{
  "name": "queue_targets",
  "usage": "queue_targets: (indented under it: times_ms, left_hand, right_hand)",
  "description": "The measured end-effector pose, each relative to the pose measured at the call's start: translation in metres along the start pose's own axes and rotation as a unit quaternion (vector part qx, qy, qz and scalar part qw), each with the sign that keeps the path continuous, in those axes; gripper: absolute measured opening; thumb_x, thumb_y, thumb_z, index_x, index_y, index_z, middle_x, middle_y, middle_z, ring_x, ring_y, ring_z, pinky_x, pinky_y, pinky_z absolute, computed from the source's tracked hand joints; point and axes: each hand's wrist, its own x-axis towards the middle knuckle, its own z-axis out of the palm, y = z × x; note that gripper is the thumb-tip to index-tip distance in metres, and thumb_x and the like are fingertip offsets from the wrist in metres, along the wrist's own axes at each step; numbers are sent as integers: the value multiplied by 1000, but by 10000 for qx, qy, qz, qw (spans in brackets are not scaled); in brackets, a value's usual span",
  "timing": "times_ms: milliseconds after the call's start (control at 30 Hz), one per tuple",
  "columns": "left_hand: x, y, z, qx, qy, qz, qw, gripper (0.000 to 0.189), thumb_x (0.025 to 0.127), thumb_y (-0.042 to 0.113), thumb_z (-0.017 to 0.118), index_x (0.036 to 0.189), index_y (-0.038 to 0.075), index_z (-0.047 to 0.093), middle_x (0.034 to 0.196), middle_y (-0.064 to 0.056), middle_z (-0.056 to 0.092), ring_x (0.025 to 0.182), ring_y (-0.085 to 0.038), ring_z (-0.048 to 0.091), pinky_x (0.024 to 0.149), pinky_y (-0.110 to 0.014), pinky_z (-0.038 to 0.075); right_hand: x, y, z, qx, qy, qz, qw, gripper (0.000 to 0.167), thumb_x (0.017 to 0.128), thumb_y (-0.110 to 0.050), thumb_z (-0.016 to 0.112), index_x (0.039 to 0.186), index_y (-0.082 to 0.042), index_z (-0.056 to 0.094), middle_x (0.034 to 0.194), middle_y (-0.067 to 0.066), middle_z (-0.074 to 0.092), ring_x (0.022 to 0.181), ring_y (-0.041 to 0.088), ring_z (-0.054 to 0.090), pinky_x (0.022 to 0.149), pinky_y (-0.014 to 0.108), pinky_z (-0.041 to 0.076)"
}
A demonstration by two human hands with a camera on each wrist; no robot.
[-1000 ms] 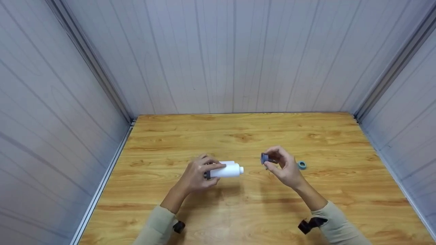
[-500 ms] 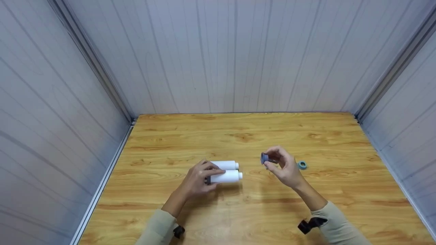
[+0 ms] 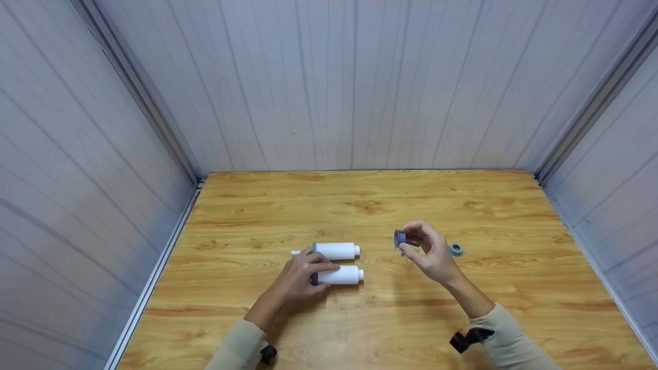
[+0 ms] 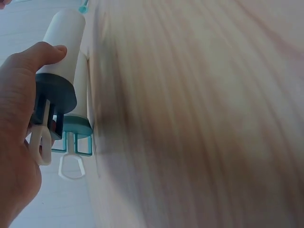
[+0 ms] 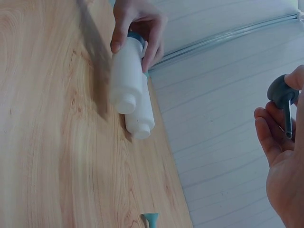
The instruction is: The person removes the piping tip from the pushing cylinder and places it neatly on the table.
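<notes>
My left hand [image 3: 303, 275] grips a white syringe-like tube [image 3: 343, 275] by its dark-capped end, the thumb along its side. From that dark cap [image 4: 56, 90] sticks out a white loop handle [image 4: 42, 145]. The tube's short spout faces right, and it appears held just above the table. Beyond it a second white tube [image 3: 335, 251] lies on its side, with a teal cap [image 4: 78, 124] and its own white loop handle [image 4: 71, 167]. Further right, my right hand [image 3: 431, 257] pinches a dark blue-grey funnel-shaped nozzle [image 3: 399, 239] with a thin stem [image 5: 288, 118].
On the wooden table [image 3: 370, 205], just right of the right hand, sits a small teal nozzle [image 3: 455, 249] with its round opening showing. Pale panel walls [image 3: 329, 92] close off the back and both sides.
My left hand has moved towards the front of the table with the dark-capped tube, leaving a gap to the teal-capped tube. The right hand and its nozzle stay put.
</notes>
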Motion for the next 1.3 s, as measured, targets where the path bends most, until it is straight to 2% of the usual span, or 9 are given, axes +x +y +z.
queue_targets:
  times_ms: [233,467,867,1067,1300]
  left_hand:
    - [-4,1,0,-254,-377,-372,9983,45,93,23,94,137,23,83,127,-4,80,118,-26,71,102,-48,62]
    - [-2,-1,4,-72,-314,-260,9991,48,88,20,97,134,23,84,123,-4,79,113,-24,72,98,-45,63]
    - [-4,1,1,-189,-512,-581,9968,47,89,24,97,134,24,84,127,-3,79,120,-25,72,103,-48,62]
    - [-3,1,0,-162,-364,-424,9983,49,86,26,100,132,24,84,127,-3,80,120,-26,72,104,-51,61]
    - [-3,2,0,10,-189,-140,9997,52,82,28,102,130,22,85,126,-2,82,119,-26,73,103,-49,62]
  right_hand:
    - [-1,-1,0,-47,37,199,9998,34,91,30,60,124,21,59,122,-7,72,108,3,72,95,15,62]
    - [0,-2,2,17,58,141,9999,34,91,30,60,124,21,59,122,-5,73,107,4,73,94,16,62]
    - [-2,-1,1,-42,45,118,9999,34,90,31,61,123,22,58,123,-7,72,108,3,73,95,16,63]
    - [-1,0,0,-11,15,-19,10000,35,90,31,60,123,22,59,122,-4,72,107,5,73,94,15,62]
    - [-2,-1,0,27,41,250,9997,33,90,30,61,122,23,58,120,-8,73,106,3,73,93,14,61]
